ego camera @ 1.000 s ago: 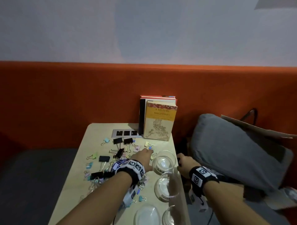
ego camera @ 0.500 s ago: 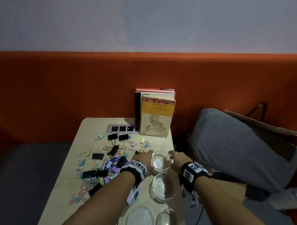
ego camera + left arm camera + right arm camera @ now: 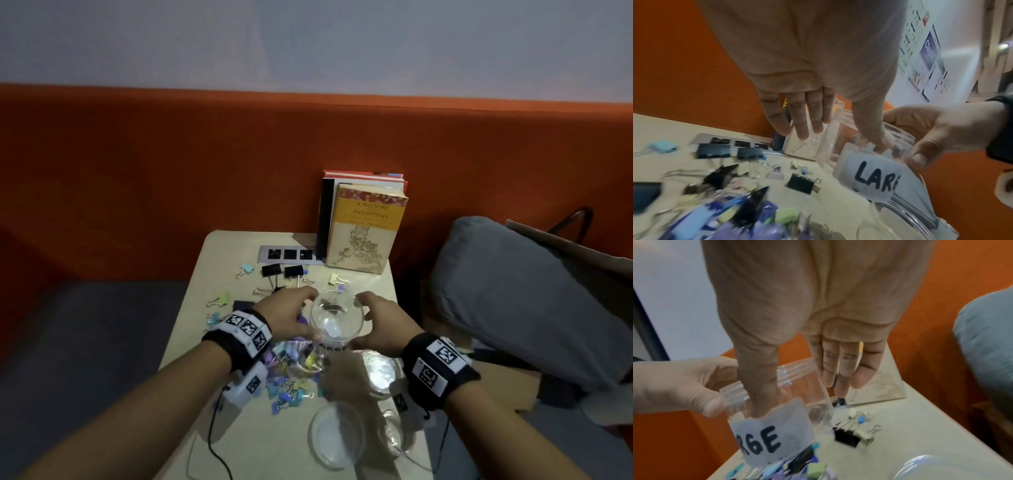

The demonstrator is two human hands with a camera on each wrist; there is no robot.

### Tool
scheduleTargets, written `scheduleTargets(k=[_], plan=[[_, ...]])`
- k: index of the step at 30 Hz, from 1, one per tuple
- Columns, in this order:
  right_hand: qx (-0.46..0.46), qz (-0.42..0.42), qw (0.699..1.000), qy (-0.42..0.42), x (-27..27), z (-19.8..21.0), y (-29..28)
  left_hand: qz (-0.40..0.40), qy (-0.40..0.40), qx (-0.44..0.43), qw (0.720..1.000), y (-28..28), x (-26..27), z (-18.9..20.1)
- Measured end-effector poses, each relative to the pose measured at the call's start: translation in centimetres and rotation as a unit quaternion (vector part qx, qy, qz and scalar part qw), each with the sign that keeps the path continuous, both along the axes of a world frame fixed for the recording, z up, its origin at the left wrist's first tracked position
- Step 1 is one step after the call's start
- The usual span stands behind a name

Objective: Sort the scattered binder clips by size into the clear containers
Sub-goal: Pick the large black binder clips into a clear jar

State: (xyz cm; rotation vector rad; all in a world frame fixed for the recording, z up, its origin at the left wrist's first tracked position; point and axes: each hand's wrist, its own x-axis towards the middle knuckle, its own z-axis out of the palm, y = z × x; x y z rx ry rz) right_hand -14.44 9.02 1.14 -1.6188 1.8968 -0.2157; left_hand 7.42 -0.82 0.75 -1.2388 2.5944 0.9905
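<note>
Both hands hold a clear jar [image 3: 337, 318] labelled "LARGE" [image 3: 873, 177] off the table. My left hand [image 3: 291, 318] grips its left side, with the thumb on the rim [image 3: 873, 134]. My right hand [image 3: 376, 325] grips the right side, its thumb lying over the label's top [image 3: 760, 394]. The jar [image 3: 777, 426] looks empty. Two large black binder clips [image 3: 273, 270] lie at the back of the table. A black clip [image 3: 801, 183] lies beneath the jar. Several small coloured clips [image 3: 291, 377] are heaped below my left wrist.
Other clear containers [image 3: 380, 373] and a round clear container [image 3: 337, 435] stand near the front right of the small table [image 3: 226, 246]. Upright books [image 3: 363, 229] and a marker strip [image 3: 291, 254] stand at the back. A grey cushion [image 3: 531, 301] lies to the right.
My right hand came over onto the jar, and both hands have lifted it off the table. The camera has tipped down and closer.
</note>
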Motion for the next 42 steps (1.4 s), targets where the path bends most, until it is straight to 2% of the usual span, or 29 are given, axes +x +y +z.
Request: scheduleTargets(k=[6,13,18,24,28,31,35,42], plan=[[-0.003,0.044,0.997,-0.059,9.2,-0.7,2.2,0.031,0.071,0.084,0.993,3.0,10.1,-1.6],[0.025,0.122,0.989,-0.078,18.6,-4.7,4.0,0.052,0.052,0.089,0.993,7.6,20.5,-6.8],[0.057,0.175,0.982,-0.035,22.7,-6.4,4.1,0.063,0.042,0.094,0.993,10.0,24.1,-9.5],[0.061,0.215,0.975,-0.019,24.1,-7.6,3.4,0.097,0.063,0.082,0.990,10.9,27.4,-10.2],[0.015,0.216,0.976,0.030,24.0,-8.1,1.6,0.133,0.024,0.035,0.990,9.8,28.6,-10.1],[-0.042,0.189,0.978,0.081,24.0,-8.6,0.3,0.142,-0.012,0.015,0.990,9.2,28.5,-10.0],[-0.033,0.144,0.981,0.130,24.0,-9.5,-0.9,0.135,-0.043,0.029,0.989,9.1,28.2,-10.2],[-0.009,0.123,0.979,0.161,23.9,-10.9,-0.8,0.127,-0.013,0.058,0.990,8.7,29.2,-9.9]])
